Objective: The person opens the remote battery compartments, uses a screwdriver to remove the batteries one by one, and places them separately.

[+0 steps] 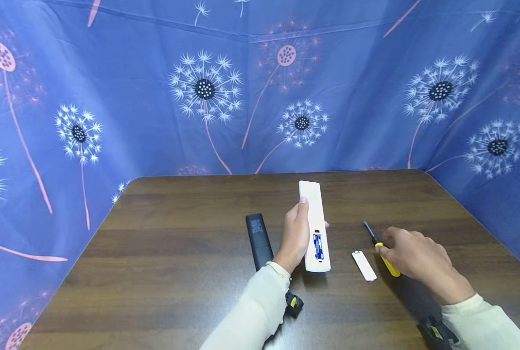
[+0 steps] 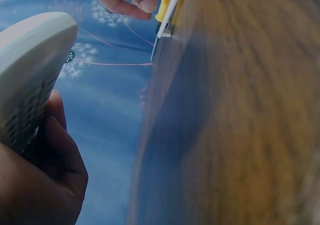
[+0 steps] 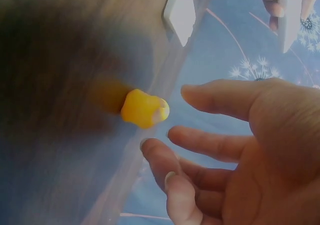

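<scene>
Blue cloth with dandelion print walls off the back and both sides, biggest thing I see. Next the dark wood bench, everything sits on it or over it. White remote is held in the left hand, raised a bit off the bench, back side up, long axis pointing away from me. Its battery bay is uncovered near the close end and a blue battery shows inside. Left grip: fingers curled round the remote's left edge, thumb up along the side, fingertip peeking out on the right edge. Left wrist view confirms it, the remote body rests against the palm. Black remote lies flat on the bench just left of that hand, not touched. Right hand hovers over the yellow-handled screwdriver, which lies on the bench to the right of the white remote, dark shaft pointing away. Right grip: fingers loosely spread and relaxed. From the right wrist view there's a gap between the fingers and the yellow handle end, so it holds nothing. Small white battery cover lies flat on the bench between the white remote and the screwdriver, just beside the screwdriver, apart from the remote.
</scene>
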A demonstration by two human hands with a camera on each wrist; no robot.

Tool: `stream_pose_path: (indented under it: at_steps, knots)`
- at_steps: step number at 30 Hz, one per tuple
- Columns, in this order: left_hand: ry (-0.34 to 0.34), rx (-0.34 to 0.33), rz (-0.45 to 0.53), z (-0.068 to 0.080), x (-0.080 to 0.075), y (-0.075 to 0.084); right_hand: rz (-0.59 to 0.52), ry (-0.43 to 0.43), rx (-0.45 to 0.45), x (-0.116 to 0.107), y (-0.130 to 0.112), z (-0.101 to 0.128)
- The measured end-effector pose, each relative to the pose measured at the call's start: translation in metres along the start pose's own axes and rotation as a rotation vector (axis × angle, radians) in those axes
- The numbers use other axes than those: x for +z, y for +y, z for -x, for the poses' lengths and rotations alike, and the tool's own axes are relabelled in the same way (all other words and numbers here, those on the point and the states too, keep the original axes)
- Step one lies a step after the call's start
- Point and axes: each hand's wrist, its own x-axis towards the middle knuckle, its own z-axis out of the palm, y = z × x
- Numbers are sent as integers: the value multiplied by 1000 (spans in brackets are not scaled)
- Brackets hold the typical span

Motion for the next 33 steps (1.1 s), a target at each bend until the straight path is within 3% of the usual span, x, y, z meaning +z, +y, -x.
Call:
stream_pose_path:
  at_steps: [8,24,33]
  knots:
    - [22,-19,-1,-1,-4,-1,15,-75,19,2,-1,-5]
    - [33,-34,1,0,-5,4,23,-67,40,5,-8,-3]
    - [23,-26,9,-2,-5,4,40,-26,2,9,-7,2]
